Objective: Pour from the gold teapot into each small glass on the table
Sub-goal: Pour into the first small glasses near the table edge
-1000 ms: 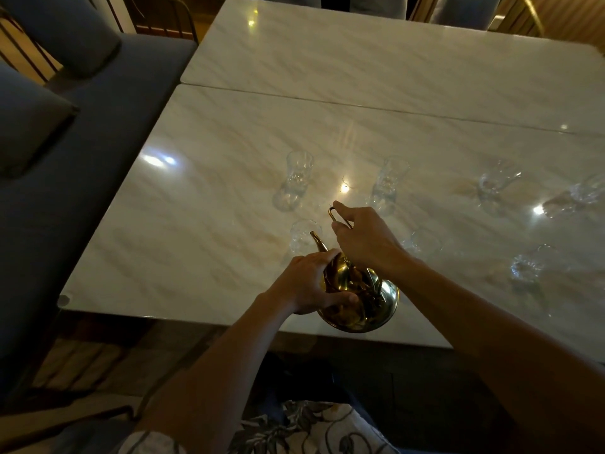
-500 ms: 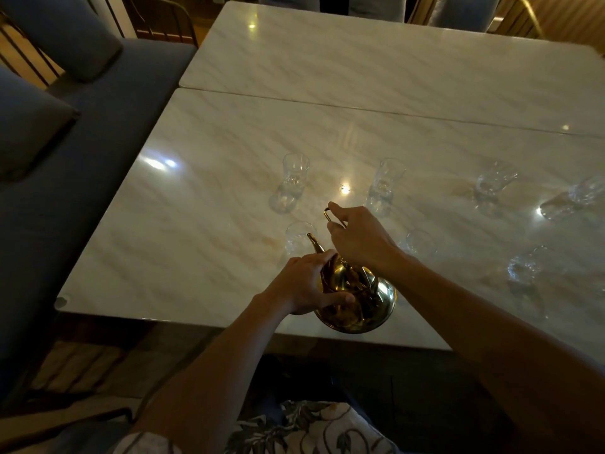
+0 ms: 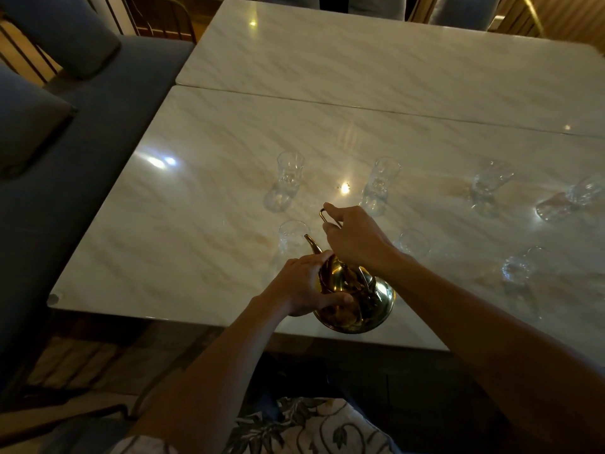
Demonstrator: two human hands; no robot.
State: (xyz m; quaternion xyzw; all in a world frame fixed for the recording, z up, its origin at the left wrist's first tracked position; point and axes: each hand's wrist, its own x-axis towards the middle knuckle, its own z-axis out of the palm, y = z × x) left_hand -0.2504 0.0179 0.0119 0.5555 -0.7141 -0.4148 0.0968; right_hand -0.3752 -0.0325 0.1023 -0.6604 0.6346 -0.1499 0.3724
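Note:
The gold teapot (image 3: 355,299) is tilted forward over the near edge of the marble table (image 3: 196,257), its spout tip at the rim of a small clear glass (image 3: 292,235). My right hand (image 3: 355,239) grips the teapot's thin looped handle from above. My left hand (image 3: 302,286) cups the pot's left side. Several more small glasses stand on the table: one at the far left (image 3: 286,178), one in the middle (image 3: 379,185), one just right of my right wrist (image 3: 413,244), and others further right (image 3: 487,188). No stream of liquid is visible.
A second marble table (image 3: 360,60) abuts the far side. A blue sofa with cushions (image 3: 65,103) runs along the left. Chairs stand at the far edge. Glasses at the far right (image 3: 569,199) and near right (image 3: 520,267) sit close to the table's right side.
Teapot and both hands hold nearly the same pose over the near left glass. The view has shifted slightly.

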